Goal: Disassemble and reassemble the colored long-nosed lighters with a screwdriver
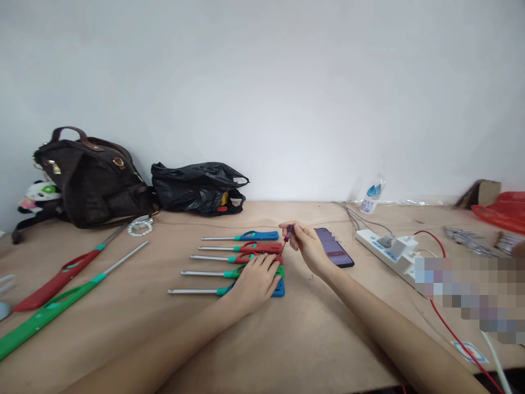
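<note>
The left hand (255, 280) partly hides the nearest blue lighter (279, 289).

Colours in that row go far blue lighter (262, 236), first red lighter (264, 248), second red lighter (238, 259), green lighter (280, 271), near blue lighter (279, 288) — silver rods and teal collars on all of them. Left-hand red lighter (61, 277) and left-hand green lighter (45, 317) have the same silver and teal bits. The screwdriver (289, 233) has a deep wine-purple handle, the phone (324, 242) a purplish screen. Backpack (102, 186) is dark brown, plastic bag (188, 186) plain black, panda plush (40, 191) white, black, pink and bright green. Tabletop (164, 328) is tan, power strip (370, 243) white — wall (262, 109) pale grey.
</note>
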Action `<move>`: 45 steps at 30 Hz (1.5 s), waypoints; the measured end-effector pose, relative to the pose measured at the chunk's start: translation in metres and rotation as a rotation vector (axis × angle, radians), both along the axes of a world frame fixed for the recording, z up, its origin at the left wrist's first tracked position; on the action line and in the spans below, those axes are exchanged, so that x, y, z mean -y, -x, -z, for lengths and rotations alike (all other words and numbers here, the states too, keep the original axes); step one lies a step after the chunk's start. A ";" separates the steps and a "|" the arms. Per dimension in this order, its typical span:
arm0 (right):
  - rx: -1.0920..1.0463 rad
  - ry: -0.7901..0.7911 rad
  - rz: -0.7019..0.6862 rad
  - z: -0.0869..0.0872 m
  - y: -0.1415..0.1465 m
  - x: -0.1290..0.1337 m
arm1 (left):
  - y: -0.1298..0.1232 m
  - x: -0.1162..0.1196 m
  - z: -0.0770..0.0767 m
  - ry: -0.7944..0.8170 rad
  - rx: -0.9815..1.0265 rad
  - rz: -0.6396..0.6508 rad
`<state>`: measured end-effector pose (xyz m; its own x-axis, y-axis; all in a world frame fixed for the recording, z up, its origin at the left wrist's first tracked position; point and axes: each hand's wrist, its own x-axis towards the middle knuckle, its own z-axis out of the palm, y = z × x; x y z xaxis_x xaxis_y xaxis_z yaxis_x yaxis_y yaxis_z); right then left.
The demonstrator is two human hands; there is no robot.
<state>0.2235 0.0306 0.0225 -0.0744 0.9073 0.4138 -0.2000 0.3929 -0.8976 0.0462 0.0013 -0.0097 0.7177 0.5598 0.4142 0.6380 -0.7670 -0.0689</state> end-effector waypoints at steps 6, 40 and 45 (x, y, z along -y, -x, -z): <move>-0.011 -0.030 0.004 0.000 0.001 0.000 | 0.001 -0.001 0.003 0.005 0.043 0.017; -0.022 -0.039 -0.020 -0.002 0.002 0.003 | 0.000 -0.001 0.001 -0.010 -0.026 -0.013; -0.019 -0.042 -0.013 -0.001 0.002 0.002 | 0.000 -0.001 0.001 -0.002 -0.019 -0.012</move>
